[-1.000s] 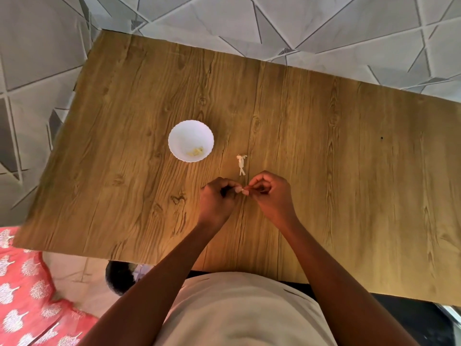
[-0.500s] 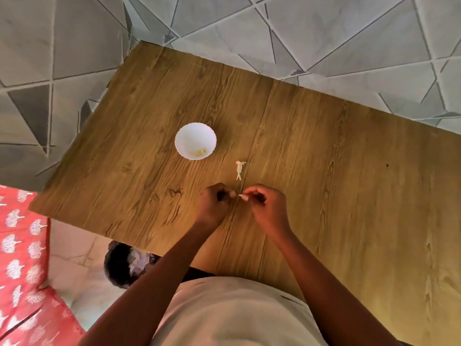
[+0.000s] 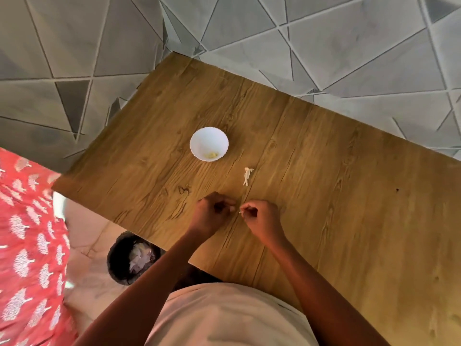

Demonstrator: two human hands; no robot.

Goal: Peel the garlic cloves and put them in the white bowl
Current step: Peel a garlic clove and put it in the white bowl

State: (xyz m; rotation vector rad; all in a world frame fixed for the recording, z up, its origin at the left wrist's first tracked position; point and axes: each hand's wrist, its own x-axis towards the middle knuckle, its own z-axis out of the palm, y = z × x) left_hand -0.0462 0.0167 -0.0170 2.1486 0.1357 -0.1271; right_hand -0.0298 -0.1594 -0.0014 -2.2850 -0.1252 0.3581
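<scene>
Pinched between the curled fingertips of my right hand (image 3: pixel 262 217) is a small pale scrap, the papery skin or tip of a garlic clove (image 3: pixel 241 212); it is too small for me to say how much of the clove is there. Close beside it, not quite touching, my left hand (image 3: pixel 213 212) is curled in on itself too, thumb against fingers as if it holds the other part of the clove, but what sits inside that fist is hidden, so I cannot tell. I keep both hands low over the wood-grain brown table (image 3: pixel 349 221), near its front edge, probably so that whatever tears loose drops onto the board rather than the floor. Just beyond my hands lies a twisted strip of whitish garlic peel (image 3: pixel 247 176), set apart from the work. Further out and a little to the left stands the small round white bowl (image 3: pixel 199 143) with a scalloped rim, and a few yellowish peeled cloves (image 3: pixel 212 154) rest in its bottom. I judge the way from my fingers to that bowl open; only the peel lies near it, off to the side. Below the table's edge on my left sits a dark round bin (image 3: pixel 119 255) holding pale scraps, and beside it red cloth printed with white trees (image 3: pixel 27 245).
</scene>
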